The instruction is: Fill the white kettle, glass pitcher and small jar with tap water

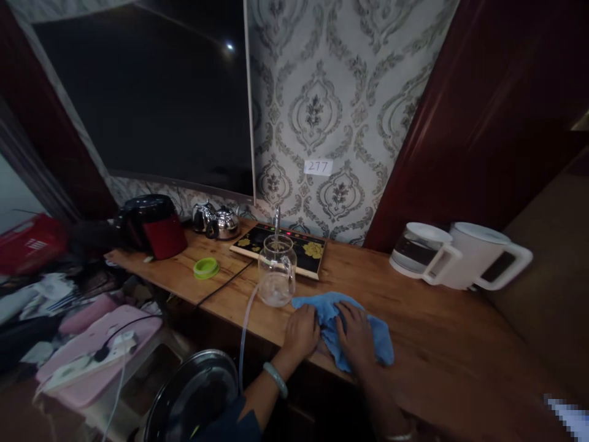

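Note:
A blue cloth [381,339] lies crumpled near the front edge of the wooden counter. Over its middle, my right hand [358,336] presses down with bent fingers gripping the fabric. My left hand [301,333] is curled at the cloth's left side, its fingertips closed on the edge and partly hidden. Just beyond my left hand stands a clear glass teapot [276,285], upright and without a lid. A metal spout [277,218] rises behind it, and a pale hose [247,331] hangs over the counter's edge beside it.
Behind the teapot is a black panel with gold flowers [304,248]. A green ring-shaped lid [206,267], shiny kettles [224,222] and a red-black appliance [161,227] stand left. White-handled jugs [481,255] stand right. Below are a dark basin [184,393] and a pink stool [105,344].

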Tool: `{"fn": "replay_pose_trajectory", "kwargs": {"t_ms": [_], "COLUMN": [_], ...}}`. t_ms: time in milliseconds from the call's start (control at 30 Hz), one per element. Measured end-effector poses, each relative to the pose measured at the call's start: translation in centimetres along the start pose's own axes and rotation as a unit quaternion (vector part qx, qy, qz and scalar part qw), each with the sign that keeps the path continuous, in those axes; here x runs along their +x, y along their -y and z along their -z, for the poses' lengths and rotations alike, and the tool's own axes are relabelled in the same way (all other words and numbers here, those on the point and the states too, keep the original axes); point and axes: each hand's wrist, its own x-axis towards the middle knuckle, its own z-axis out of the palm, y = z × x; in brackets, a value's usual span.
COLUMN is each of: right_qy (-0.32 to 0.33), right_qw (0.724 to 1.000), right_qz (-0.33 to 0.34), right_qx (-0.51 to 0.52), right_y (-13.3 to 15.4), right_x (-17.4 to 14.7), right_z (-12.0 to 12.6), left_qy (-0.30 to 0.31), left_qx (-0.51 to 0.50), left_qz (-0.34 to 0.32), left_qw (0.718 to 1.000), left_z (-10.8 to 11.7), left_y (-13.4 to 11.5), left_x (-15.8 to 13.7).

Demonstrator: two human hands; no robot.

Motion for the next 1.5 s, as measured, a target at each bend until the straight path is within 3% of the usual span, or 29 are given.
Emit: {"fn": "replay_pose_trajectory", "kwargs": {"t_ms": [367,600,700,800,900,967,1200,1433,1500], "right_qy": [-0.010,-0.037,-0.078,-0.098,-0.057,-0.029,0.003,0.010,0.009], "right_qw": [1.000,0.998,0.995,0.990,0.983,0.974,0.936,0.917,0.911], "right_qz": [0.014,0.017,0.022,0.028,0.018,-0.007,-0.076,-0.112,-0.120], "right_qx": [0.014,0.039,0.058,0.098,0.173,0.224,0.344,0.382,0.394], "right_y": [-1.3,-0.9,0.1,2.6,6.0,8.0,10.5,10.7,10.5], "right_x": [-0.5,-0.2,-0.2,-0.5,-0.6,-0.2,3.0,4.2,4.2], "right_z": [-1.1,-0.2,0.8,1.1,0.2,-1.2,-6.8,-10.0,-10.5], "left_qy": [-0.032,-0.090,-0.168,-0.303,-0.406,-0.428,-0.313,-0.218,-0.221], "left_qx": [-0.058,-0.183,-0.264,-0.267,-0.247,-0.257,-0.393,-0.468,-0.462], "left_qz": [-0.003,-0.034,-0.030,0.014,0.066,0.089,0.124,0.042,0.045], "left_qw": [0.998,0.978,0.949,0.915,0.877,0.862,0.855,0.855,0.858], "left_z": [-1.1,-1.3,-0.9,0.4,2.4,3.6,5.7,7.1,6.9], "left_y": [0.9,1.8,2.6,4.2,6.4,8.0,11.6,11.4,11.2], "left_x": [-1.1,-2.5,-3.8,-4.5,-3.9,-2.7,1.9,3.1,3.0]}}
